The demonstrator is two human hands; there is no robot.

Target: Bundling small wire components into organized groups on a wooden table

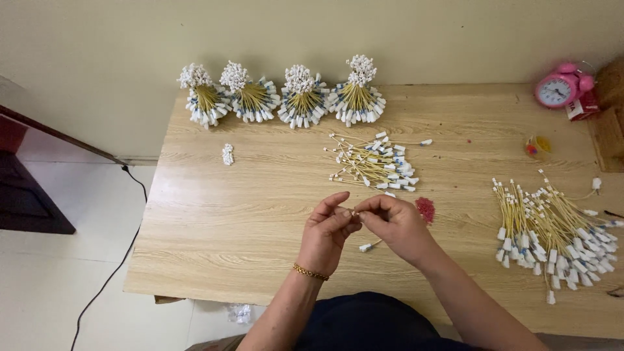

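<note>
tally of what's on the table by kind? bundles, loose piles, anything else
Tied standing wire bundles: 4
Loose wire piles: 2
Pink alarm clock: 1
Small red bead pile: 1
Small white connector cluster: 1
Total: 9
Both hands pinch one wire between them.

A single head-worn camera looks steeply down from above the person's seat onto a wooden table, facing the pale wall behind it. It sits close, both hands centre-frame; floor shows at left.
</note>
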